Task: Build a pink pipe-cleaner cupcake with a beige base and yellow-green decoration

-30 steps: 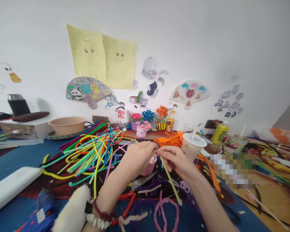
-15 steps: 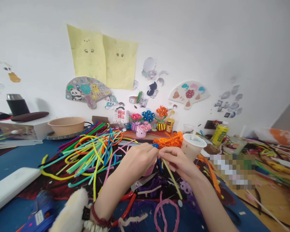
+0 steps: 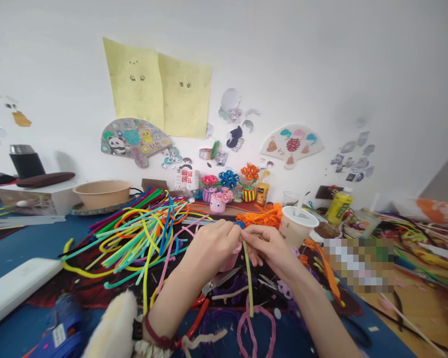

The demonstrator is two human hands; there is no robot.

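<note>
My left hand (image 3: 211, 246) and my right hand (image 3: 269, 246) meet at the middle of the table, fingertips pinched together. Between them they grip the top of a yellow-green pipe cleaner (image 3: 248, 283), which hangs straight down below my right hand. A bit of blue pipe cleaner (image 3: 240, 224) shows at my fingertips. A small pink pot (image 3: 229, 257) sits just under my left hand. Red-handled scissors (image 3: 205, 293) lie below my hands.
A heap of coloured pipe cleaners (image 3: 142, 231) spreads to the left. An orange bunch (image 3: 263, 216) and a white paper cup (image 3: 297, 226) stand behind my hands. Small flower pots (image 3: 229, 186) line the wall. A blue glue gun (image 3: 61, 333) lies at lower left.
The yellow-green pipe cleaner swung from slanting down to the right to hanging nearly straight down. My hands stayed together at the same spot.
</note>
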